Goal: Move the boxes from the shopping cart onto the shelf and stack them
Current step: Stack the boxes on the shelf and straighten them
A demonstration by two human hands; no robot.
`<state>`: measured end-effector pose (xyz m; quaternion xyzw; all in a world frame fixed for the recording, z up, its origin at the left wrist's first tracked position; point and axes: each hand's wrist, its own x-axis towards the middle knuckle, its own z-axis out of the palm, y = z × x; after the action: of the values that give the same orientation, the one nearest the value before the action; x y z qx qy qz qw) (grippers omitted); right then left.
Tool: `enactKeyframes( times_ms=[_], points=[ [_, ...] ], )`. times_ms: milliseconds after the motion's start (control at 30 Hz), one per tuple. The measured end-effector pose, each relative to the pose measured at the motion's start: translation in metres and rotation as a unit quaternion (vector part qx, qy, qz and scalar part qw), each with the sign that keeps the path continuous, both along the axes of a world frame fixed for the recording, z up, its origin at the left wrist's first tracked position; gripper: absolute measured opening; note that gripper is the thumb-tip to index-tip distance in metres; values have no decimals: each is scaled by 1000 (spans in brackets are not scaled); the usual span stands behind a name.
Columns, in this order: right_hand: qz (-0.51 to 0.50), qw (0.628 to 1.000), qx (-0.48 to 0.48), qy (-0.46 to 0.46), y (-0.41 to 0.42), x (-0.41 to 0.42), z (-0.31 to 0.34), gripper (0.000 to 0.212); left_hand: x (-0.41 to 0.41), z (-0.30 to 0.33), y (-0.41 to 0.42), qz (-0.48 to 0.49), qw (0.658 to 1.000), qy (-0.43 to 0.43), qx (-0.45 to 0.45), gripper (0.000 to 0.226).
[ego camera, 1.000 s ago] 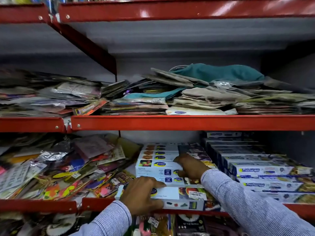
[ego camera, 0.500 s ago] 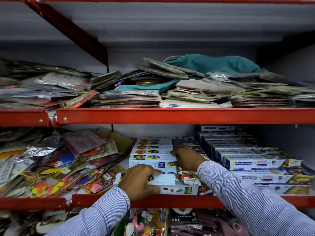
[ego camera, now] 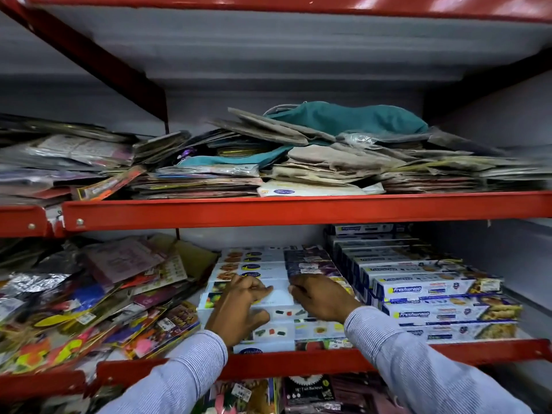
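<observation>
Both hands are on the stack of white boxes (ego camera: pixel 254 297) at lower centre of frame, on the lower red shelf (ego camera: pixel 298 364). Left hand (ego camera: pixel 239 309) lies palm-down on the top front box, fingers curled at its far edge. Right hand (ego camera: pixel 322 300) rests beside it, fingers bent onto the same row. Hands near each other, not touching. Neither is wrapped round a box; reads as pressing or squaring up, not carrying.

Progress, my read: several rows already stacked here, so placing is well along. Shopping cart is out of view, so I can't tell how many boxes are left.

Surroundings: Freshwrapp cartons (ego camera: pixel 424 294) stacked tight just right of the boxes. Loose colourful packets (ego camera: pixel 89 309) slump at lower left, leaning against the stack's left side. Upper shelf (ego camera: pixel 298 209) holds flat packets and a teal cloth bag (ego camera: pixel 343 118). Grey back wall, little spare room.
</observation>
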<state>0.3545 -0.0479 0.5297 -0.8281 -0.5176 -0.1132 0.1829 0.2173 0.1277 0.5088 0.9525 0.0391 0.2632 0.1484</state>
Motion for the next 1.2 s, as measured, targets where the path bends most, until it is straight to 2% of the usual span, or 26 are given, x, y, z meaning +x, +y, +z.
enactKeyframes(
  times_ms=[167, 333, 500, 633, 767, 967, 1200],
  points=[
    [-1, 996, 61, -67, 0, -3, -19, 36, 4, -14, 0, 7, 998, -40, 46, 55],
    [-23, 993, 64, -93, 0, -2, -25, 55, 1, -15, -1, 15, 998, -24, 55, 57],
    [-34, 993, 60, -92, 0, -1, -27, 55, 0, -19, 0, 17, 997, -9, 81, 62],
    [-57, 987, 99, -111, -5, -6, -36, 46, -5, -30, 4, 62, 982, -26, 179, 55],
    [-110, 972, 129, -161, -20, -8, -54, 45, -17, -43, 2, 125, 965, -41, 227, 63],
    [-151, 972, 96, -153, -23, 0, -65, 52, -14, -53, 4, 170, 955, -21, 243, 68],
    [-156, 965, 126, -172, -20, -1, -69, 53, -13, -54, 3, 165, 953, -39, 250, 69]
  ],
)
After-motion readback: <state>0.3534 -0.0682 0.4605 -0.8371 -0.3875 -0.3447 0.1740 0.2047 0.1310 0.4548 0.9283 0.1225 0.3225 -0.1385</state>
